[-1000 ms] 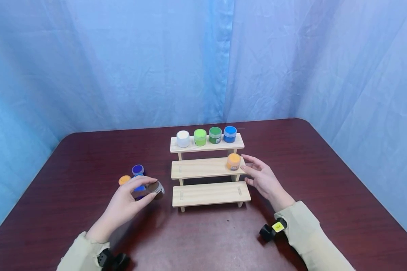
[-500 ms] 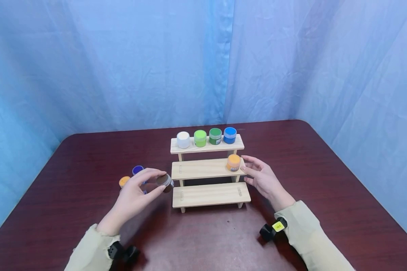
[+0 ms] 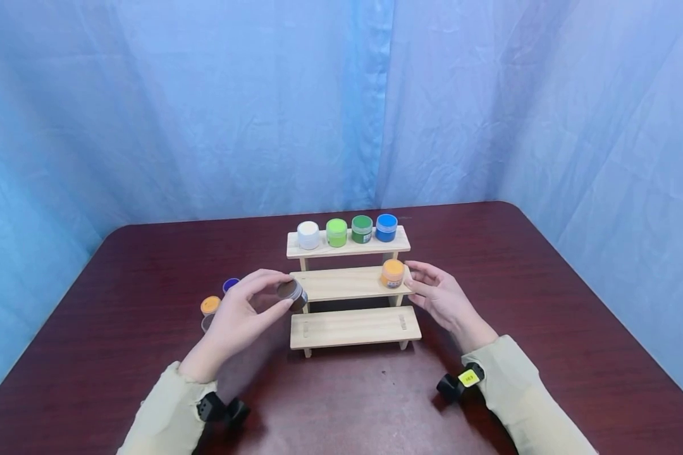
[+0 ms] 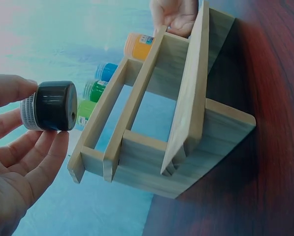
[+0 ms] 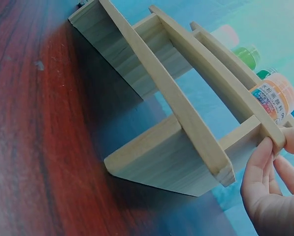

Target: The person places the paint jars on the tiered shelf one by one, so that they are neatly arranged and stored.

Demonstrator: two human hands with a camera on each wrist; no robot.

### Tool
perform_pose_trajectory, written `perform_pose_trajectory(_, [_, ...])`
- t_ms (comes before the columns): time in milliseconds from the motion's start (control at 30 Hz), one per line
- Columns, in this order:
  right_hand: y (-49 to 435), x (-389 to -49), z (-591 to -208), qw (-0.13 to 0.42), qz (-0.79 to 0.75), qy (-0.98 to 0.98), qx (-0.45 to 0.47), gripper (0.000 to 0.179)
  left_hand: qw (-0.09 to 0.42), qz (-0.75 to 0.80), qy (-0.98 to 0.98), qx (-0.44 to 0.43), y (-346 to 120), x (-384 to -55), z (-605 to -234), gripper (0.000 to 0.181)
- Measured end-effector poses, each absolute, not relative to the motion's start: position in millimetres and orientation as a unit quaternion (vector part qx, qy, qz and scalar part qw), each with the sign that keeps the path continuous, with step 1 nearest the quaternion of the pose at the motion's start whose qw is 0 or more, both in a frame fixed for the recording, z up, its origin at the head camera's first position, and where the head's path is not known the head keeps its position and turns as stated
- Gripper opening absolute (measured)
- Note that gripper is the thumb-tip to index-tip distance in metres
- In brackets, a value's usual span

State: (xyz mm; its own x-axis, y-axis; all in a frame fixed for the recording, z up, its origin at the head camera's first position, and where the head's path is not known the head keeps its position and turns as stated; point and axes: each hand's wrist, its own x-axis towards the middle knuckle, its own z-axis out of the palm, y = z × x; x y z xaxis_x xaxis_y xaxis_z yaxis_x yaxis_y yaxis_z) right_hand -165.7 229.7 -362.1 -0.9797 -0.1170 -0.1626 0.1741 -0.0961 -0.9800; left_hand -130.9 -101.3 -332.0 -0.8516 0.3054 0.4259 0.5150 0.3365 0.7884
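My left hand (image 3: pixel 239 316) pinches a dark brown paint jar (image 3: pixel 292 295) between thumb and fingers, tilted, in the air by the left end of the middle step of the wooden stand (image 3: pixel 341 283). The left wrist view shows that jar (image 4: pixel 55 105) apart from the stand. At the stand's right side, my right hand (image 3: pixel 446 303) grips the end of the middle step, thumb in front, as the right wrist view shows the fingers (image 5: pixel 260 164) there. An orange paint jar (image 3: pixel 393 273) stands on this step beside the right fingertips.
White (image 3: pixel 308 235), light green (image 3: pixel 336 232), dark green (image 3: pixel 362 229) and blue (image 3: pixel 386 228) jars line the top step. Left of my left hand, an orange jar (image 3: pixel 210 305), a purple-blue jar (image 3: pixel 231 285) and a dark jar (image 3: pixel 207 323), partly hidden, stand on the table (image 3: pixel 341 404).
My left hand has carried the brown jar rightward and slightly up, from beside the loose jars to the stand's left end. My right hand has stayed at the middle step.
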Motion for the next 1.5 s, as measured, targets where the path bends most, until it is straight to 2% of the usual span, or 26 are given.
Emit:
perform_pose_trajectory(833, [229, -165, -362, 0.101, -0.750, 0.653, 0.025, 0.055, 0.083, -0.550, -0.794, -0.246, -69, -151, -319, 0.034])
perform_pose_trajectory(1500, [229, -165, -362, 0.099, -0.737, 0.668, 0.026, 0.055, 0.067, -0.554, -0.794, -0.241, -26, -170, -320, 0.031])
